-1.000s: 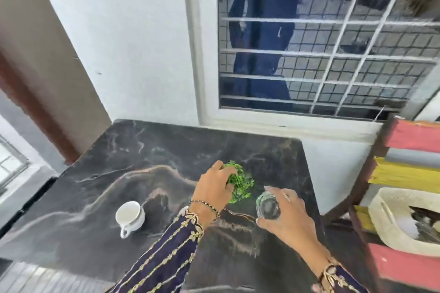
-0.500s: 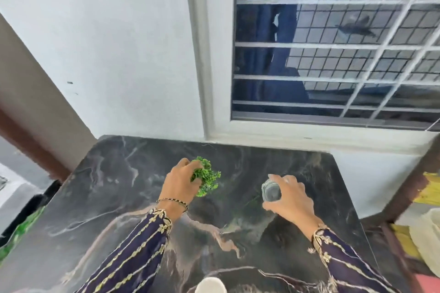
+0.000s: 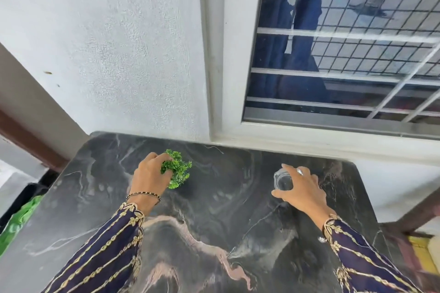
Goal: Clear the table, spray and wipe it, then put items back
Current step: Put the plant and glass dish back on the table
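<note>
A dark marble table (image 3: 214, 226) with pale veins fills the lower half of the view. My left hand (image 3: 150, 179) grips a small bunch of green artificial foliage (image 3: 178, 170) low over the table's far left part. My right hand (image 3: 302, 191) holds a clear drinking glass (image 3: 282, 181) from above, at the table's far right part. Whether the glass and the foliage touch the surface is unclear. Both sleeves are dark blue with gold embroidery.
A white wall (image 3: 119, 43) and a barred window (image 3: 345, 43) rise right behind the table. Something green (image 3: 19, 219) lies left of the table. A wooden frame (image 3: 414, 216) and a yellow patch stand at the right edge.
Both hands have moved farther toward the wall and apart, the foliage to the left and the glass to the right. The view has shifted forward; the white cup is out of sight.
</note>
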The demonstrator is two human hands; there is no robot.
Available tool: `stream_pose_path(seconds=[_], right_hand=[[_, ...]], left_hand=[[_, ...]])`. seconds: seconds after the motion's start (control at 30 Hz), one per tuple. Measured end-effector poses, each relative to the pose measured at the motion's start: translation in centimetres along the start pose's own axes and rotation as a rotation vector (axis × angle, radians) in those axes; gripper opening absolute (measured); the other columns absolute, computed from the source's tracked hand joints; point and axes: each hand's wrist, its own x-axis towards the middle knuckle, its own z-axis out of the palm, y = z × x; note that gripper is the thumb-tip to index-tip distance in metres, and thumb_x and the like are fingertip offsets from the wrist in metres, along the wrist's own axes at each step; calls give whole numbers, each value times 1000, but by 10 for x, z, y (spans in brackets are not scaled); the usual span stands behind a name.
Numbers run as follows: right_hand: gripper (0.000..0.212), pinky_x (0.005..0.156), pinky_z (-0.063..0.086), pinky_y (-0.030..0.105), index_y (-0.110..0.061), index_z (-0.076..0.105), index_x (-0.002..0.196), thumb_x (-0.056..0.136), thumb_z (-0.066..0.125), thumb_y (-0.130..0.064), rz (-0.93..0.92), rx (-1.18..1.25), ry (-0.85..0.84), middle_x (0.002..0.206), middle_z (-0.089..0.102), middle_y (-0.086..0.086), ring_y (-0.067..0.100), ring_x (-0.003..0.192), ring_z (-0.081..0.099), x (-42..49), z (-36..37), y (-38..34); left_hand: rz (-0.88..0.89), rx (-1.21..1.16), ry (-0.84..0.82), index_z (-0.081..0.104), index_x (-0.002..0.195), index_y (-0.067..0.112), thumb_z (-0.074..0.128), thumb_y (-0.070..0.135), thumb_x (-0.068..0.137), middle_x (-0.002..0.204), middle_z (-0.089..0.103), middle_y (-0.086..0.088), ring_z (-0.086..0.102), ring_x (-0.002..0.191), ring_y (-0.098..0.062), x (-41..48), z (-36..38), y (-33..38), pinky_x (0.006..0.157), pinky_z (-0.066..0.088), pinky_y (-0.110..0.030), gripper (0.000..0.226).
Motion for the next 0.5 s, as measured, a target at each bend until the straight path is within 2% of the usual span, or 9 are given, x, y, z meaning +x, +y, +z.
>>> stream_pose_path(seconds=[0.2, 0.3, 0.5], right_hand=[[101, 114, 30, 57, -40, 24, 158, 75, 64, -80, 11, -126, -11, 167, 17, 5, 36, 148, 26, -1, 1, -7], [98, 118, 24, 55, -35, 26, 158, 79, 59, -81, -11, -179, 38, 167, 17, 5, 35, 150, 22, -4, 6, -13], [87, 123, 20, 51, -27, 33, 155, 86, 55, -75, -93, -182, 78, 167, 22, 5, 32, 153, 19, -10, 16, -31]], left_hand=[[-22, -21, 11, 70, 109, 16, 67, 7, 80, 95, 61, -8, 59, 74, -27, 8, -6, -12, 72, 46, -34, 31], [-20, -16, 14, 69, 112, 17, 65, 8, 81, 97, 61, -10, 60, 80, -31, 18, -9, -14, 76, 49, -39, 32], [-39, -10, 66, 68, 115, 14, 63, 7, 81, 99, 61, -14, 60, 85, -35, 35, -18, -21, 75, 46, -39, 35]])
